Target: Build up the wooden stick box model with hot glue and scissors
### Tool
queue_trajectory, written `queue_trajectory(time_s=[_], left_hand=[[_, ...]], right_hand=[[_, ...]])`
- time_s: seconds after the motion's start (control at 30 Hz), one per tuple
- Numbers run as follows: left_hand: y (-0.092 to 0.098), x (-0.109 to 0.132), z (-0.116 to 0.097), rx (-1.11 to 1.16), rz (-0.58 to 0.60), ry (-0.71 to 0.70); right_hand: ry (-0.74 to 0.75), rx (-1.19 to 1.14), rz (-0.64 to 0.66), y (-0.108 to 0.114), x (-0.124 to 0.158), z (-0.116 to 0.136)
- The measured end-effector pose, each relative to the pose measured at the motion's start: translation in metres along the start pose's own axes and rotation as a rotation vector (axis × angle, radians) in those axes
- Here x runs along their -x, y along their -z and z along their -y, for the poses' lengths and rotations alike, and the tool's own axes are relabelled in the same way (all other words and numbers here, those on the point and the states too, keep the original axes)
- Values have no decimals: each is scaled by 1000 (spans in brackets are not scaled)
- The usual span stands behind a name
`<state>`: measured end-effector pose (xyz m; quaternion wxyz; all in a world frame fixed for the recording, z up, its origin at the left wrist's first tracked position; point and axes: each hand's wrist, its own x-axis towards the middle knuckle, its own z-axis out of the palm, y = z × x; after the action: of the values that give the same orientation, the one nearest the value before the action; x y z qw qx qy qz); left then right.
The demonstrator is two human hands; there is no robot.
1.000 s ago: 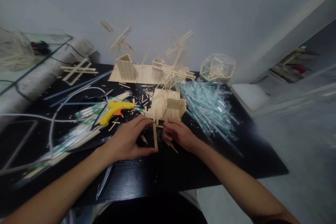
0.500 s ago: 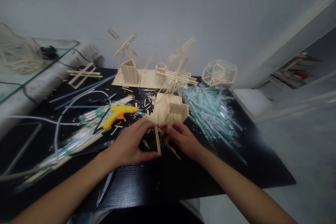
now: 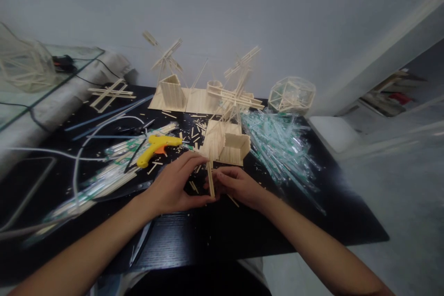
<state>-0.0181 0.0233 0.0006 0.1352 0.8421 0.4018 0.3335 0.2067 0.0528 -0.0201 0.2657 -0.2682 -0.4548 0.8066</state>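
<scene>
Between its thumb and fingertips, my left hand (image 3: pixel 176 187) grips a small bundle of pale wooden sticks (image 3: pixel 211 180), held lengthwise. My right hand (image 3: pixel 239 186) is closed at the bundle's right side, its fingertips bent near the sticks; whether it pinches anything is too small to make out. Just beyond both hands stands a wooden base (image 3: pixel 213 141) with an open-topped box (image 3: pixel 236 148) of sticks on it. A yellow glue gun (image 3: pixel 152 148) lies left of the base, its nozzle pointing right.
Stick windmill models (image 3: pixel 171 92) stand at the back of the black table (image 3: pixel 194 240). Plastic-wrapped sticks (image 3: pixel 284 148) are heaped at right, with more packets (image 3: pixel 93 189) at left. A geometric stick frame (image 3: pixel 291 95), scissors (image 3: pixel 138 245), a white cable (image 3: pixel 77 166) and loose stick pieces lie around.
My right hand has moved down along the bundle, away from its far end. More of the box and base front now shows. The left hand keeps its grip.
</scene>
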Motion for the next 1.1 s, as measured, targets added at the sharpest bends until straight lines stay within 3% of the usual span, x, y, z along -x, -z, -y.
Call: queue_trajectory(time_s=[0.23, 0.57, 0.7, 0.87, 1.1], left_hand=[[-6, 2, -2, -16, -24, -47], [-12, 2, 7, -4, -21, 75], [-7, 1, 7, 49, -1, 112], [3, -3, 4, 90, -67, 247], [6, -8, 4, 109, -16, 243]], right_hand=[[9, 59, -10, -4, 3, 2], [77, 344, -176, -3, 4, 5], [83, 384, -204, -2, 4, 3], [115, 456, -200, -6, 5, 0], [143, 518, -185, -8, 7, 0]])
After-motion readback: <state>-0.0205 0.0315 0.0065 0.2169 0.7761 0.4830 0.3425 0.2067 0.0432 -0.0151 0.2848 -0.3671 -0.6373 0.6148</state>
